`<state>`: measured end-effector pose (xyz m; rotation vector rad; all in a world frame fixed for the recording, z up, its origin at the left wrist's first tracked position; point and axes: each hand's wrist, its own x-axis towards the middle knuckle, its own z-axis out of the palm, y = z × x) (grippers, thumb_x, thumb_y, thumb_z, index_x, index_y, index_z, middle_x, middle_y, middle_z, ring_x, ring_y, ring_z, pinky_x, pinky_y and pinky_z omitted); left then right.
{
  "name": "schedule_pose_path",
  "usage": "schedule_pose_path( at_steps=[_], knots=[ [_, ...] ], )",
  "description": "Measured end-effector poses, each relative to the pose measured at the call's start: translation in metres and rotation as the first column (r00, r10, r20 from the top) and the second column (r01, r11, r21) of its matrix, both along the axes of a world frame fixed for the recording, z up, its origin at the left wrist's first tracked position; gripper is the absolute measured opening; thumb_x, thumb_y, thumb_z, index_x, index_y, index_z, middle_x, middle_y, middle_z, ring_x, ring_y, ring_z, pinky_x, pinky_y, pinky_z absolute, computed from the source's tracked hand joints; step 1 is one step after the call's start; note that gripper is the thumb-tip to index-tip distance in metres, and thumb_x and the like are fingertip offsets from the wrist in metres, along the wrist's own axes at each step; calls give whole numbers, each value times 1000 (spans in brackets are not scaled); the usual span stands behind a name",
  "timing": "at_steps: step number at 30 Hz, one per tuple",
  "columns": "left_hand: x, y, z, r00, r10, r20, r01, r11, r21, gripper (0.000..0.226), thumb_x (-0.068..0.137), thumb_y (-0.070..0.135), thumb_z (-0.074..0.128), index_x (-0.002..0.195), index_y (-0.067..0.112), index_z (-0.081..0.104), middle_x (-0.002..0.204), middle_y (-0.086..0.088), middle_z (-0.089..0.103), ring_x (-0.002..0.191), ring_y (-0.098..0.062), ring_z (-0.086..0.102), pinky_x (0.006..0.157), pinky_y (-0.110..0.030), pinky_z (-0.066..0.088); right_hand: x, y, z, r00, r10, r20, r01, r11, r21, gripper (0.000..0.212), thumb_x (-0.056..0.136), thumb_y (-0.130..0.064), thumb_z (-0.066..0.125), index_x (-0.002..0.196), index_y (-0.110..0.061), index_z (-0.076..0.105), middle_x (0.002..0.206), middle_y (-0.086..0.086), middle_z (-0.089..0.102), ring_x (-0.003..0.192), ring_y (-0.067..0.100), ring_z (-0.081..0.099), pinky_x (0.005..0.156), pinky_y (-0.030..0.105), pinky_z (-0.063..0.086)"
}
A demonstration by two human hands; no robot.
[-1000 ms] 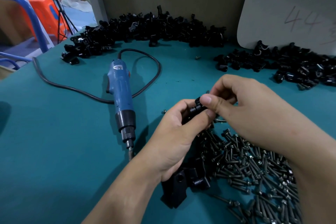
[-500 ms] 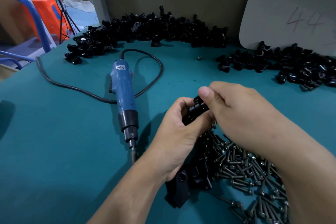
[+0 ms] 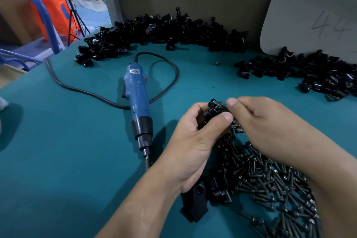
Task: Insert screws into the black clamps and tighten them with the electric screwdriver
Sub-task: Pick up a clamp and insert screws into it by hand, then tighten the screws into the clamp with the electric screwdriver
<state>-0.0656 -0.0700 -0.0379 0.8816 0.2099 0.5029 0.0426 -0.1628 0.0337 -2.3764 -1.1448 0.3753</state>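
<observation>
My left hand (image 3: 195,141) grips a small black clamp (image 3: 214,109) above the table, thumb across its front. My right hand (image 3: 268,121) comes in from the right with its thumb tip against the clamp's top edge; its curled fingers are hidden behind the clamp, so whether they pinch a screw is unclear. A heap of dark screws (image 3: 270,179) lies beneath both hands. The blue electric screwdriver (image 3: 138,100) lies on the teal mat to the left, bit pointing toward me, untouched.
Piles of black clamps run along the back (image 3: 164,33) and at the right (image 3: 313,73). A black block fixture (image 3: 197,205) sits under my left wrist. The screwdriver's black cable (image 3: 170,75) loops behind it. A grey board (image 3: 309,17) leans on the wall.
Both hands have stayed together on the clamp and shifted slightly. My right thumb has slid from the clamp's front to its top edge. The screwdriver has not moved.
</observation>
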Motion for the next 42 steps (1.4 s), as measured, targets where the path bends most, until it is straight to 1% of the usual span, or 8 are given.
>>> schedule_pose_path(
  at_steps=[3,7,13,18,22,30,36,42],
  knots=[
    [0,0,2,999,-21,35,22,999,-37,22,92,9,67,112,6,57,106,-7,73,104,-12,70,99,-24,54,1,-5,6,999,31,-45,-30,1000,7,61,86,-73,28,76,-17,51,60,4,55,50,15,48,57,41,45],
    [-2,1,4,999,-11,42,14,998,-64,23,90,10,67,110,7,57,100,-3,74,101,-11,70,98,-24,54,0,-9,10,996,83,-32,-83,997,11,26,94,-55,39,86,-36,54,67,-2,64,52,13,54,54,35,47],
    [-4,1,6,1000,-22,19,23,998,-57,21,97,8,67,115,5,57,110,-10,70,109,-18,65,108,-30,52,0,-7,10,998,20,-61,-21,999,-25,73,81,-81,22,69,-13,47,49,-3,43,42,8,37,53,29,36],
    [-4,1,9,999,-10,31,12,998,-68,17,94,8,67,109,8,58,99,-2,73,97,-9,69,99,-24,54,0,-12,14,998,69,-12,-68,997,44,30,89,-61,39,87,-36,55,71,-3,65,47,8,50,50,31,44],
    [-6,1,15,1000,12,25,-10,997,-76,13,98,4,63,109,7,57,98,-2,72,98,-10,69,99,-24,54,-3,-6,12,999,42,-8,-41,996,83,49,87,-70,33,80,-27,56,61,-1,58,52,12,52,56,42,47],
    [-54,73,67,832,528,169,-497,845,-195,18,86,9,74,95,10,58,89,-3,67,82,-9,66,92,-24,57,-48,32,7,984,-60,-170,88,983,162,42,86,-72,47,100,-33,58,74,-17,66,62,2,62,58,29,43],
    [-93,140,50,629,776,46,-773,631,-61,15,100,2,62,93,12,52,90,-2,58,77,-5,61,89,-22,53,-99,144,-5,982,38,-185,-64,988,-137,80,80,-66,71,135,-20,38,132,4,51,120,27,55,87,35,44],
    [-100,153,1,703,710,-45,-710,704,19,15,94,11,73,96,13,59,88,5,67,77,-2,66,85,-21,53,-101,186,-28,987,-141,-75,124,972,-198,57,85,-42,74,110,-19,29,104,4,50,92,28,49,72,36,38]
  ],
)
